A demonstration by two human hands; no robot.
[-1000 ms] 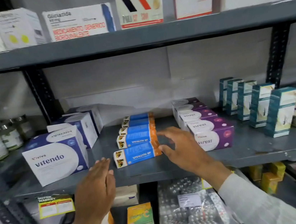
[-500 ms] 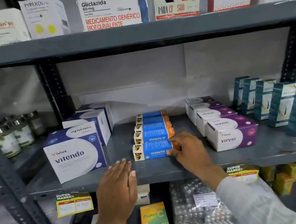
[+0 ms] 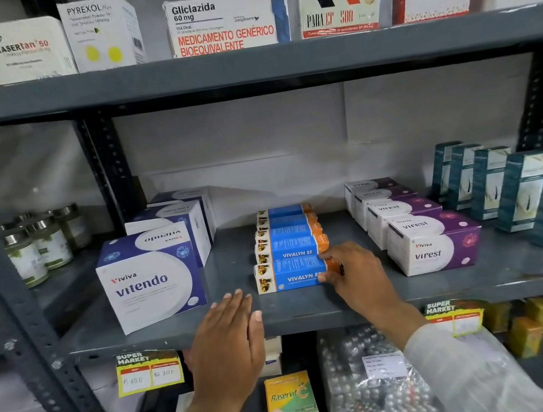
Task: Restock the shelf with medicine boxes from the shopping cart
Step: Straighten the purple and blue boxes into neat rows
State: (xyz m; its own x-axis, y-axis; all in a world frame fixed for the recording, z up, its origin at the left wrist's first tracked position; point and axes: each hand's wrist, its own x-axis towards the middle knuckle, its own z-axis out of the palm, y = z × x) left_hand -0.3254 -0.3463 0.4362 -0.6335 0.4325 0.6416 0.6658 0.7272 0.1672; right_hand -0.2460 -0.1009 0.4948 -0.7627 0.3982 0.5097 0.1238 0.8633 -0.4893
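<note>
The grey metal shelf (image 3: pixel 312 314) fills most of what I can see, its middle board carrying several rows of medicine boxes. Taking the front blue and orange box (image 3: pixel 289 274) as the mark: it lies flat near the front edge of that board, at the head of a row of matching boxes (image 3: pixel 289 234) running straight back behind it toward the wall. Left of it, set apart by bare shelf, stands a big white and dark-blue carton (image 3: pixel 150 280), with more of the same lined up behind. To the right of it sits a white and purple box (image 3: pixel 436 246), also heading its own row, and farther right again a line of tall teal boxes (image 3: pixel 520 193) stands upright.

The right hand (image 3: pixel 358 274) is at the orange end of the front blue and orange box, fingers closed around that end, thumb on the front face. The left hand (image 3: pixel 228 346) is in front of and a little left of that box, flat and spread with the fingers together, palm down over the shelf's front lip, holding nothing.

Below the lip, down-left of the box, hangs a yellow price tag (image 3: pixel 148 372).
</note>
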